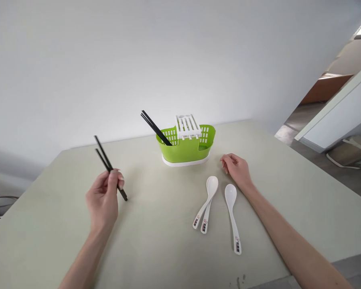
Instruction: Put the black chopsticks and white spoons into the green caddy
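Observation:
My left hand (104, 196) is closed around a pair of black chopsticks (102, 156), held slanting above the left part of the table. On the table's right side rests my right hand (236, 168), its fingers loosely curled with nothing visible in them. Between the hands, near the wall, stands a green cutlery basket (183, 153) with a white base and a white slatted piece (188, 126) across its top. More black chopsticks (153, 125) lean out of its left compartment. Two crossed white spoons (209, 196) lie in front of it, and a third white spoon (232, 208) is close to my right forearm.
The pale table (156, 241) backs onto a white wall (123, 72). Some dark spots (239, 281) mark its front edge. Past the right edge, a floor and a white panel (339, 108) show; dark cables (1, 202) hang at the far left.

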